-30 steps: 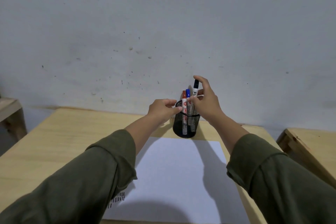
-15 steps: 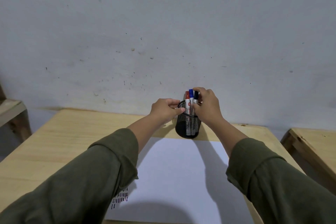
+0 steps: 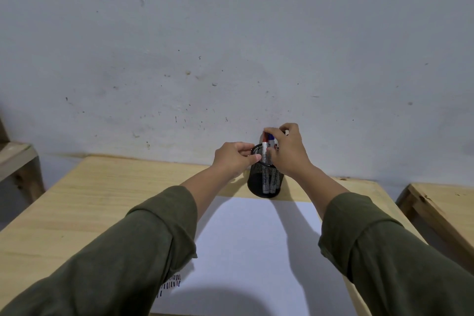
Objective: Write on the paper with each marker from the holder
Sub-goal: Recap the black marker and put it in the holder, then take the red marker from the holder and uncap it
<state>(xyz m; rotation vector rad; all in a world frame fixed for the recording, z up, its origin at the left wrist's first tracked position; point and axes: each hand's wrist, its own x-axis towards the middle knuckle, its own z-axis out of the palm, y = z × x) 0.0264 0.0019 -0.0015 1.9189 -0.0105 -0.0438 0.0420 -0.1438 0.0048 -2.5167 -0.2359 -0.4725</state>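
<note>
1. Together, both my hands met at the black wire-mesh cylindrical holder, which stood on the pale wooden counter just beyond the far edge of the white sheet of paper.
2. My left hand had its grip pinched on the holder's near rim, thumb and fingers pressed against the mesh.
3. My right hand curled over the marker tops; I could not tell whether that grip was clamped on one.
4. A red-capped white marker and a blue-capped marker stood upright inside the holder, touching each other.
5. Short dark pen strokes lined the paper's near left corner, beside my olive-green left sleeve.
6. A scuffed grey wall rose behind the counter.
</note>
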